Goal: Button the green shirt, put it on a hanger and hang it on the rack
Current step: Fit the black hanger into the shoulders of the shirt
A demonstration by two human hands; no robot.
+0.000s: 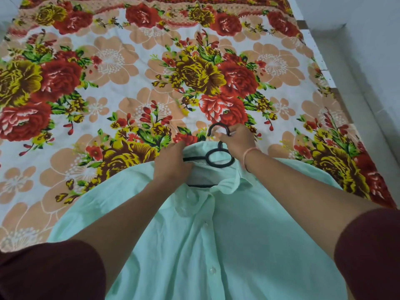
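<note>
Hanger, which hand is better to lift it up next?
Probably the right hand: it pinches the black hanger by its hook, while the left hand grips the green shirt at the collar.

Legible text: none. The green shirt point(238, 234), the black hanger point(219, 166) and the floral bedsheet point(121, 61) show no readable lettering, label, brand, number or sign in the head view.
</note>
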